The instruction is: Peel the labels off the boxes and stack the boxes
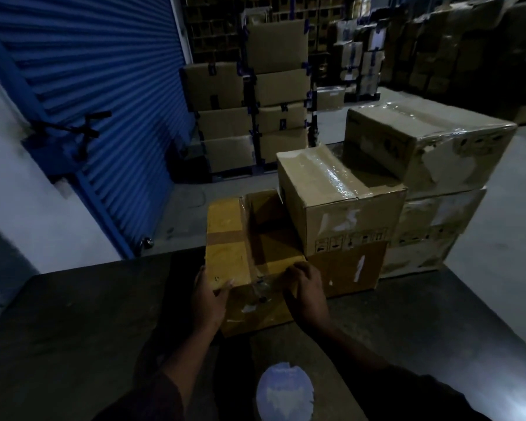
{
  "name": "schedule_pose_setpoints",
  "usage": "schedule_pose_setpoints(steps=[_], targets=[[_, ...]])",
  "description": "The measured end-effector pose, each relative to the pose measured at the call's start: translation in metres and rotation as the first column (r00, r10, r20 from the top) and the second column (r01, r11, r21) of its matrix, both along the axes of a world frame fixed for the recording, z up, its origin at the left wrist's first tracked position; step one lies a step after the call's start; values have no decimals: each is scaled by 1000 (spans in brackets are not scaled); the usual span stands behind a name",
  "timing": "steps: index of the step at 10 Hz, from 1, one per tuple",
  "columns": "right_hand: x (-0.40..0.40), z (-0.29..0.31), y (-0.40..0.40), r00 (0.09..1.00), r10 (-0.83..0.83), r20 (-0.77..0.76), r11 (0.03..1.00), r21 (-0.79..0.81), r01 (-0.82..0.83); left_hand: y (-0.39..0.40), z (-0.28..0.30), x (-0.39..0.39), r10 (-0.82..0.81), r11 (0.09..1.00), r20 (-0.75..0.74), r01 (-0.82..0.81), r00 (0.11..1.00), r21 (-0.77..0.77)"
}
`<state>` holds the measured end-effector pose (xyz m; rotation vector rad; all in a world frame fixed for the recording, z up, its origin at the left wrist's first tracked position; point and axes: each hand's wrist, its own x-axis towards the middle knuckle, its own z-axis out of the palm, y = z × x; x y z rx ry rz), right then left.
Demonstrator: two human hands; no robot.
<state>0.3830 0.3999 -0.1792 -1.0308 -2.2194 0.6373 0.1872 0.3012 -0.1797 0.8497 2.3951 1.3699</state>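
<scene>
Yellow box (225,238): left hand (208,302) grips its corner; right hand (307,291) fingers curl on its edge.

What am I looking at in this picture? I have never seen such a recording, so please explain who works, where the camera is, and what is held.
There is no machine here: a person works with two bare hands. The only camera sits on the person's head and looks forward and down. On the dark table lies a yellowish box, with more taped cardboard boxes stacked behind it. The left hand grips the yellowish box at its near left corner. The right hand rests curled on its near top edge, beside torn label scraps. A blue shutter door stands at the left.
</scene>
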Motion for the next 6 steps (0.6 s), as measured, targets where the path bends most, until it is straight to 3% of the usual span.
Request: schedule_pose_setpoints(steps=[3,4,6], targets=[[19,14,15,998,57,27,992,-111,-53,13,5,21,-3,993,-329,-37,944,-115],[34,27,10,1000,11,18,993,-117,-9,17,15,42,-54,994,-270,25,961,-108],[73,58,-5,994,-94,-57,994,-67,90,24,45,109,-197,968,-354,238,914,76]])
